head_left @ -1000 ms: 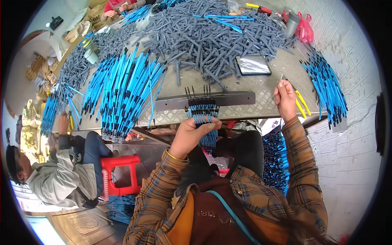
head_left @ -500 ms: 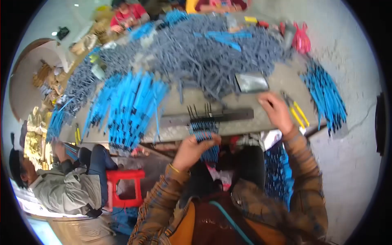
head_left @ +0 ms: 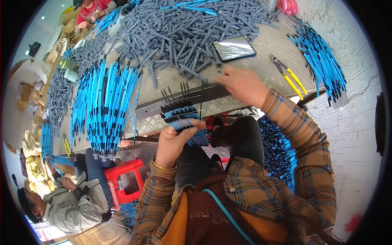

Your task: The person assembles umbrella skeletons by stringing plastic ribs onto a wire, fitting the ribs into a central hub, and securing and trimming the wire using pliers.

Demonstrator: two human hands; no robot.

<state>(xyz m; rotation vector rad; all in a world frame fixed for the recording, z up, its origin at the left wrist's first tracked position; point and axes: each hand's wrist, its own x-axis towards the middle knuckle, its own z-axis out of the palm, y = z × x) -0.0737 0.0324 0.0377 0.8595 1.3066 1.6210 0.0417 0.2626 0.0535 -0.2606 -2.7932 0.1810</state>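
Observation:
My left hand (head_left: 178, 139) is closed round a bundle of thin blue and black rods (head_left: 182, 115), held at the table's near edge. Several dark tips stick up from the bundle over a flat dark metal bar (head_left: 163, 104) on the tabletop. To the right, my right hand (head_left: 243, 84) reaches over the bar's right end with thumb and forefinger brought together. A slim dark rod (head_left: 201, 96) stands close to those fingertips; whether they grip it is unclear.
Grey plastic plug-like pieces (head_left: 179, 36) heap across the table, near a dark-framed glassy panel (head_left: 234, 49). Yellow-handled pliers (head_left: 290, 77) lie right. Blue rod bundles stand left (head_left: 107, 102) and right (head_left: 320, 61). A person (head_left: 77, 200) sits left by a red stool (head_left: 124, 175).
My right hand has moved left and slightly up, its thumb and forefinger closing together. My left hand has shifted left with the bundle, now tilted. The view has moved nearer the table.

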